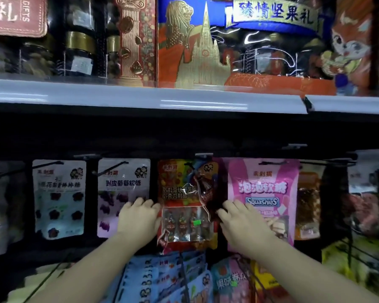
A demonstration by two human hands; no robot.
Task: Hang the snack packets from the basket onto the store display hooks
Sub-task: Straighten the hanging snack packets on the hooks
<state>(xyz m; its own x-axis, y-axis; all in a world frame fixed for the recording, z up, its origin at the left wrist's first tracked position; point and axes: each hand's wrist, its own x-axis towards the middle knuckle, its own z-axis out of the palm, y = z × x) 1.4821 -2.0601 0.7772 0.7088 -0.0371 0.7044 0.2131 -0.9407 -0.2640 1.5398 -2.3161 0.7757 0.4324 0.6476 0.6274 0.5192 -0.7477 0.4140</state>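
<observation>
This is a shop, at a snack display. A row of sealed snack packets [124, 196] hangs from black wire hooks [116, 166] on a dark back panel, each facing outward with printed branding, among them a pink packet [263, 200] marked "Squashies". Above runs a white shelf edge [140, 98] carrying boxed gift sets [239, 42] with gold-printed lettering and jars behind clear windows. More packets [169, 278] hang in a lower row.

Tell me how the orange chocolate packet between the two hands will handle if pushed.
The orange chocolate packet looks floppy: its glossy film is creased. Hanging from one hook, it would probably swing. The clear window shows small loose pieces, so it is likely light.
</observation>
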